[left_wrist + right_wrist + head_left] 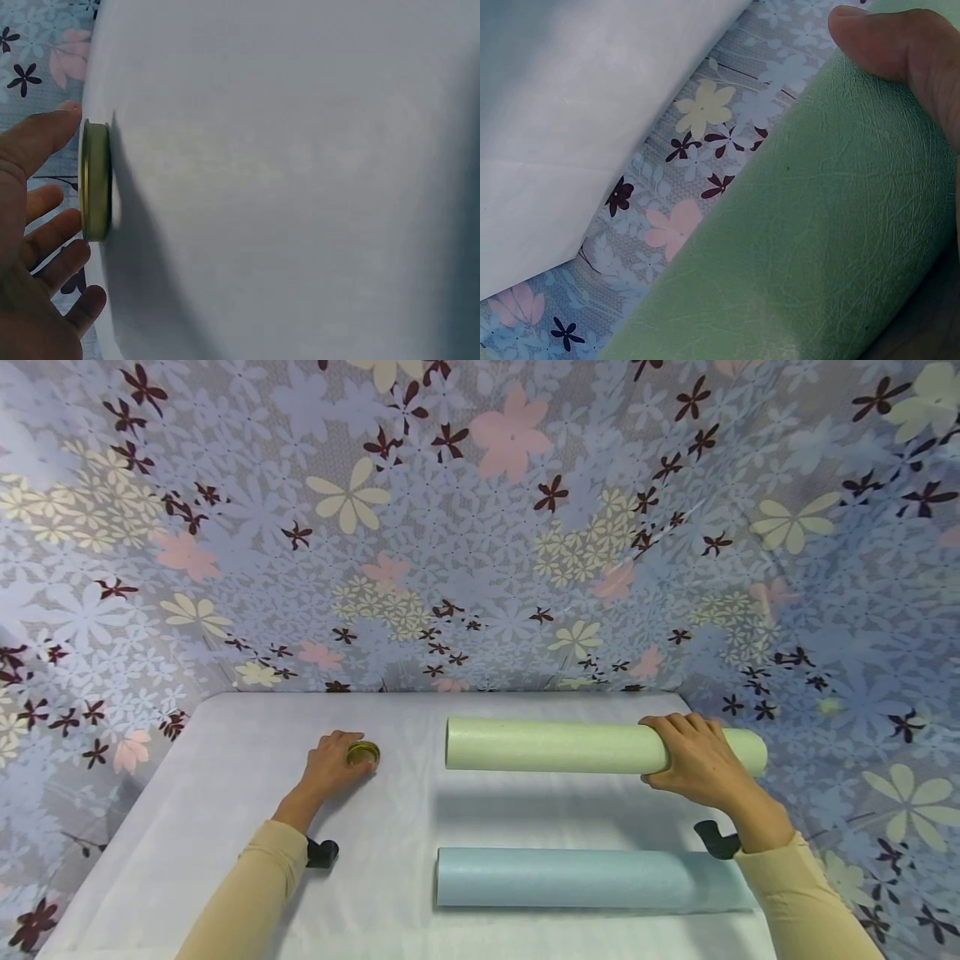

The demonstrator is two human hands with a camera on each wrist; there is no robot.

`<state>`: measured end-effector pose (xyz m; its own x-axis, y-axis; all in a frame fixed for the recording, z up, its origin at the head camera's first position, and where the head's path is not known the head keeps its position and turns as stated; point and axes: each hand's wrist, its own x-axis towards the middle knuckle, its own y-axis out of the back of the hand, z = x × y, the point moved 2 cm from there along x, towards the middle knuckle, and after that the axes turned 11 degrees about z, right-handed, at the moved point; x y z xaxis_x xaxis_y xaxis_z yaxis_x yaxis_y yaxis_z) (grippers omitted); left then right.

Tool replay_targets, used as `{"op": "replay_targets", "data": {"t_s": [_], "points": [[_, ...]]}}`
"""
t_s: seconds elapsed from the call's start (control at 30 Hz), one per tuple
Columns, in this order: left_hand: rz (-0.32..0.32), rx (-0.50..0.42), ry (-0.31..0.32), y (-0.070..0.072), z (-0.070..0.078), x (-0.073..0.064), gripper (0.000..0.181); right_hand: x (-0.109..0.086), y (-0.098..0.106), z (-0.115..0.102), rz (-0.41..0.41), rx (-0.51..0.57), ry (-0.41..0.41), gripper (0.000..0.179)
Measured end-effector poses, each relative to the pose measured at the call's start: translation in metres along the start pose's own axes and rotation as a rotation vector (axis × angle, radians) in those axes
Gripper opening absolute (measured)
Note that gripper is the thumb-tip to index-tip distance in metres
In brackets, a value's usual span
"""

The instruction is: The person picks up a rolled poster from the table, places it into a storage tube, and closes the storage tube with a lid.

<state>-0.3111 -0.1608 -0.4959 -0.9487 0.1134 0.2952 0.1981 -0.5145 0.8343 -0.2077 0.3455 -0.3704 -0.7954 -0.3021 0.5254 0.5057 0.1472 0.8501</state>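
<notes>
In the head view my left hand [330, 767] curls its thumb and fingers around a small round jar lid [363, 753]. The left wrist view shows this shallow lid [97, 182] edge-on, gold-rimmed with a greenish side, its rim turned upward and the fingertips at its edge. My right hand [696, 760] grips a long pale green roll [551, 745] near its right end. The roll is held level above the table, with its shadow below. Seen close in the right wrist view, its surface [802, 202] has a wrinkled, leathery texture, and the thumb lies over it.
A light blue roll [562, 878] lies on the white-covered table [390, 827], nearer to me than the green one. Flowered fabric [465, 552] hangs behind the table and along its sides. Black wrist mounts [322, 853] show by both sleeves.
</notes>
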Motion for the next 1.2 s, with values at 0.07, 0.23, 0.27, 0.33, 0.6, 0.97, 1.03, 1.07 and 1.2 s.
{"op": "replay_targets", "data": {"t_s": [0.07, 0.23, 0.27, 0.33, 0.6, 0.97, 1.03, 1.07, 1.2], "points": [[-0.011, 0.013, 0.007, -0.0006, -0.0017, -0.0004, 0.061, -0.0001, -0.0003, 0.0001, 0.004, -0.001, 0.003, 0.077], [-0.037, 0.034, 0.03, -0.0013, -0.0045, -0.0008, 0.062, 0.0002, -0.0012, 0.0002, 0.002, -0.007, 0.004, 0.078], [-0.041, 0.034, 0.034, -0.0016, -0.0046, -0.0006, 0.063, 0.0003, -0.0012, 0.0001, -0.001, -0.005, 0.002, 0.078], [-0.043, 0.032, 0.037, -0.0026, -0.0048, -0.0003, 0.065, 0.0005, -0.0013, -0.0004, -0.003, -0.007, -0.001, 0.078], [-0.03, 0.056, 0.005, -0.0046, -0.0033, -0.0014, 0.068, -0.0002, -0.0007, -0.0011, 0.004, -0.01, -0.005, 0.078], [-0.023, 0.061, 0.003, -0.0048, -0.0017, -0.0021, 0.068, 0.0001, 0.0021, -0.0011, -0.014, -0.005, -0.005, 0.078], [-0.025, 0.062, 0.007, -0.0042, -0.0016, -0.0027, 0.068, 0.0002, 0.0022, -0.0014, -0.016, -0.005, -0.007, 0.078], [-0.026, 0.06, 0.009, -0.0039, -0.0015, -0.0032, 0.068, 0.0002, 0.0021, -0.0013, -0.017, -0.004, -0.007, 0.078], [-0.017, 0.044, 0.015, -0.0019, -0.001, -0.0051, 0.069, -0.0002, 0.0013, -0.0015, -0.015, -0.002, -0.007, 0.078]]}}
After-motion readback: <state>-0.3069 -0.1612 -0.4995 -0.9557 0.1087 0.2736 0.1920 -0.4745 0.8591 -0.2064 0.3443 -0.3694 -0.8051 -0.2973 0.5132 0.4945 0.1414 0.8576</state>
